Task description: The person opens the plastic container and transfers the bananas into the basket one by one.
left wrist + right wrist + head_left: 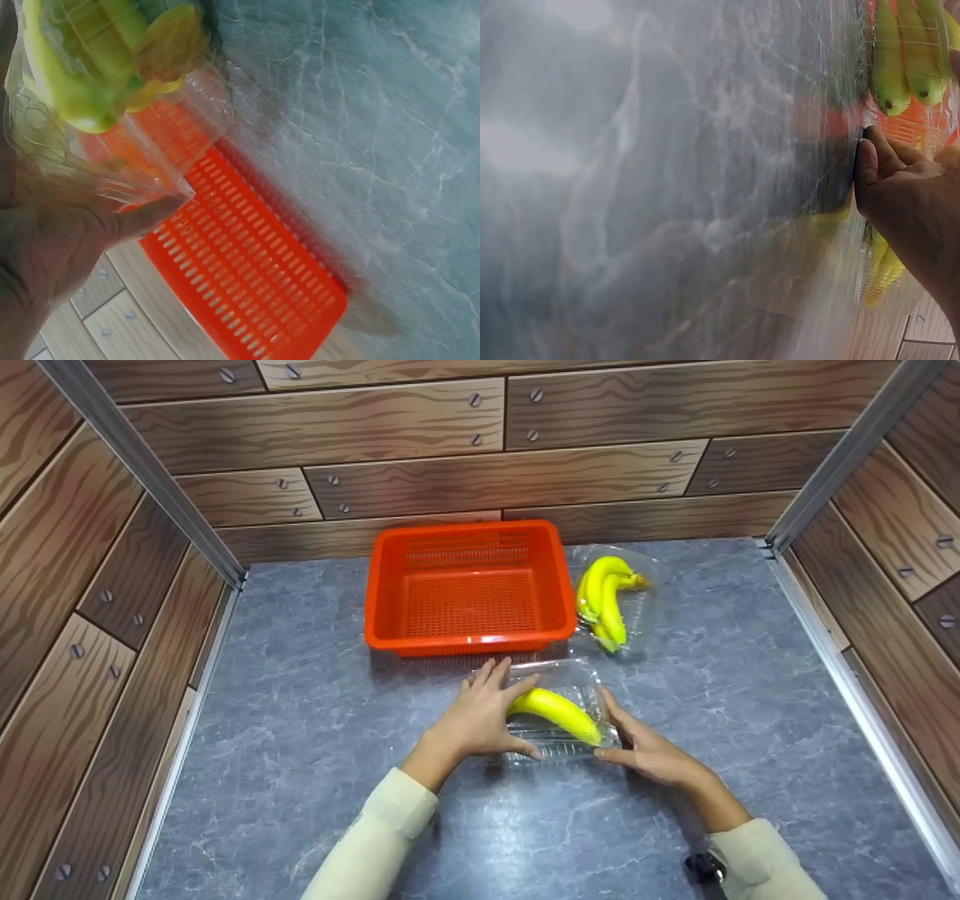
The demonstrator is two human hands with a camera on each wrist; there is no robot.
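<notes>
Left hand (pixel 480 718): grips the left end of the clear clamshell box (pixel 559 712); fingers spread over its lid, thumb curled along its near edge. The left wrist view shows the thin plastic bowing against the palm.
Box between the hands: a transparent, lidded clamshell resting on the grey table (pixel 300 750), holding one yellow banana (pixel 556 712) that lies slantwise inside.
Right hand (pixel 645 746): holds the right end of the same box; fingers lie along its side wall, thumb hooked at the near corner. The pressure of this grip cannot be judged from the blurred right wrist view.
Risk, squeeze: the shell looks flimsy, so I judge that hard pressure from both ends could buckle it and bruise the banana.
Risk, lid: if the lid is not latched, and I cannot tell that it is, a lift by the ends might spring it open and let the banana slide out.
Risk, slip: the plastic looks smooth, and uneven pull from one hand could tip the box.
Orange basket (pixel 469 585): just beyond the left hand's fingertips, perforated, with nothing inside; a careless push forward could knock its near rim.
Second clear box (pixel 626 600): beyond the right hand, beside the basket's right wall, holding a bunch of bananas (pixel 604 596).
</notes>
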